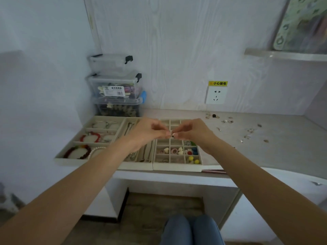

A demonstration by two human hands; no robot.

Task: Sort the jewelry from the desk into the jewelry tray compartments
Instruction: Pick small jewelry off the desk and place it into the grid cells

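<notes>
1. Our left hand [150,129] and right hand [192,130] meet fingertip to fingertip above the grid tray [177,166]. Both pinch one tiny piece [172,134], with the other fingers curled in. It is too small to identify, maybe an earring and its back.
2. Probable reason for two hands: the piece is too small for one, so we are likely joining, separating or turning it before the drop.
3. We hold it over the small square cells, not over the worktop [265,156], so a slip should land in the tray. Which cell sits under it, we cannot tell.
4. The grid tray's near cells already hold like with like: cream and pink pieces [174,150], red and blue beads [192,151], yellow beads [193,160]. The far cells look mostly bare, partly hidden by our hands.
5. The left tray [70,160] has wide compartments for bulky items: red bracelet [90,136], dark bead bracelet [77,152], pearl strand [96,150]. The long middle slots hold chains [129,128] laid straight, presumably so they don't tangle.
6. Unsorted small jewelry [247,131] lies scattered on the worktop to the right, well apart from the trays, so the task looks partly done.
7. Stacked clear boxes [115,89] stand behind the left tray, out of reach paths.
</notes>
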